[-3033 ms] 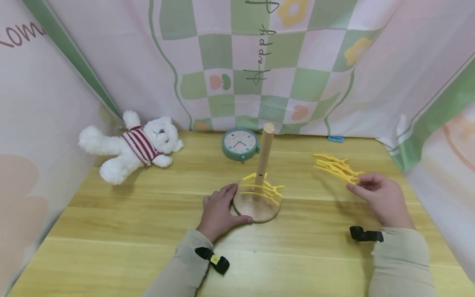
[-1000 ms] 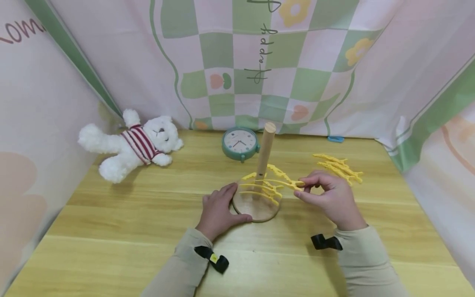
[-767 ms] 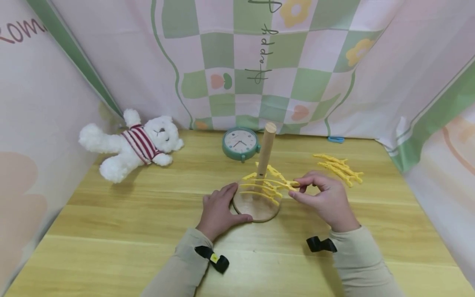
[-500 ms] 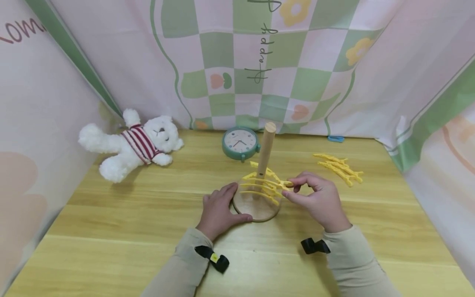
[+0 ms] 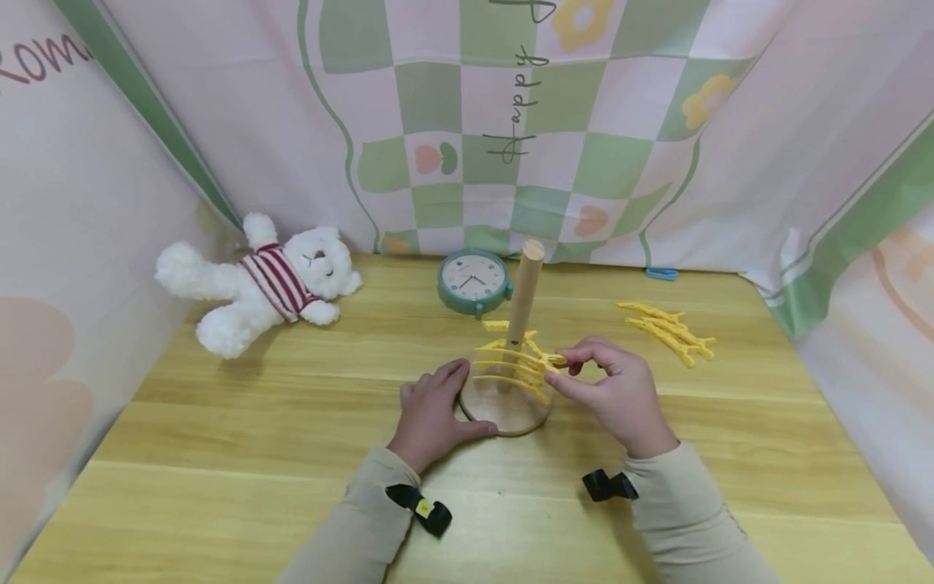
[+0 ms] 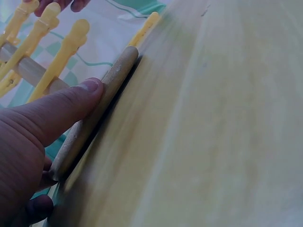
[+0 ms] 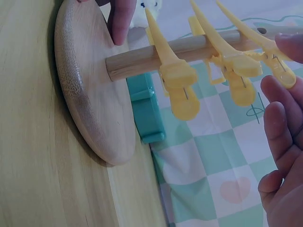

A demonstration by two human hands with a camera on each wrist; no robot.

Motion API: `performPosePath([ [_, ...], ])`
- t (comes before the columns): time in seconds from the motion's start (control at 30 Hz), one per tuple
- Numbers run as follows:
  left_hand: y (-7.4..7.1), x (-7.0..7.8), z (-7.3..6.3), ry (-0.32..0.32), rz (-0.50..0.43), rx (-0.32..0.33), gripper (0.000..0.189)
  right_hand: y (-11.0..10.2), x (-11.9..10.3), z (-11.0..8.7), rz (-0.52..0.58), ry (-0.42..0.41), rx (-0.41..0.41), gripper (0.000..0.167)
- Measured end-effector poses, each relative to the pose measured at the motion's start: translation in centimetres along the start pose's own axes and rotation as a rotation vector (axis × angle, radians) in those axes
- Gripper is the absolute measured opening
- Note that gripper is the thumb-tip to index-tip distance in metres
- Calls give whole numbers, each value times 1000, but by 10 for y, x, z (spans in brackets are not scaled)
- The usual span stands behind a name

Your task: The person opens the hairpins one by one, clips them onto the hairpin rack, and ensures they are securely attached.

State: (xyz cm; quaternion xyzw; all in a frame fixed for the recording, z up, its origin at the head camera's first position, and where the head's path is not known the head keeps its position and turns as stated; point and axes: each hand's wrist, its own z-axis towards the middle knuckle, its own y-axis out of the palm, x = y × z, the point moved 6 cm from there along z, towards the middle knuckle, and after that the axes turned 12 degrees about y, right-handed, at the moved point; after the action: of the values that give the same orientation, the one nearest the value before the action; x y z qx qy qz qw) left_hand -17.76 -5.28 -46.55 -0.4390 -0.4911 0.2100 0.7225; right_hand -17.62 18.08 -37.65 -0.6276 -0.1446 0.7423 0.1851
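Note:
In the head view my left hand (image 5: 434, 414) holds the rim of the round wooden base (image 5: 503, 418), thumb on the near edge and fingers spread along the left side. From that base rises an upright wooden post (image 5: 524, 292). My right hand (image 5: 613, 397) pinches the tail of a yellow alligator hair clip (image 7: 251, 38), whose two arms lie spread either side of the post. Lower on the post sit two more yellow clips, a middle one (image 7: 232, 59) and one nearest the base (image 7: 179, 75). Both stay clear of my fingers.
Several loose yellow clips (image 5: 671, 332) lie on the table at the right. A green clock (image 5: 473, 280) stands behind the post, and a white teddy bear (image 5: 280, 284) lies at the back left. Close to the curtain (image 5: 554, 162) is a small blue object (image 5: 661, 274).
My right hand has brought a clip from the pile at the right leftward to the post, and its spread arms have slid around it. The left hand has stayed on the base.

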Motion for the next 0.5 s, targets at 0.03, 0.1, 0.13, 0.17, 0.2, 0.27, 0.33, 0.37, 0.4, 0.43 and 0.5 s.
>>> performPosePath([
  [0.03,0,0,0,1,2,-1,105,0,-1,0,0,-2,2,18],
  [0.1,0,0,0,-1,5,-4,106,1,-2,0,1,-3,4,18],
  [0.13,0,0,0,-2,7,-6,106,1,-2,0,2,-4,3,18],
  [0.17,0,1,0,0,9,-5,106,2,-2,0,1,-5,2,18],
  [0.2,0,1,0,-1,9,-5,106,2,-2,0,1,-5,0,18],
  [0.27,0,1,0,0,9,-4,106,3,-2,0,1,-5,-5,19],
  [0.33,-1,1,0,1,10,-2,105,3,-1,0,-6,-6,-8,19],
  [0.37,-1,1,0,1,10,0,105,3,-1,1,-10,-5,-9,19],
  [0.4,0,1,0,-1,9,-1,105,3,-1,1,-11,-2,-11,19],
  [0.43,0,1,0,-1,10,-1,105,2,-1,1,-13,-2,-13,19],
  [0.5,0,0,0,-1,8,0,105,2,0,1,-17,0,-20,19],
])
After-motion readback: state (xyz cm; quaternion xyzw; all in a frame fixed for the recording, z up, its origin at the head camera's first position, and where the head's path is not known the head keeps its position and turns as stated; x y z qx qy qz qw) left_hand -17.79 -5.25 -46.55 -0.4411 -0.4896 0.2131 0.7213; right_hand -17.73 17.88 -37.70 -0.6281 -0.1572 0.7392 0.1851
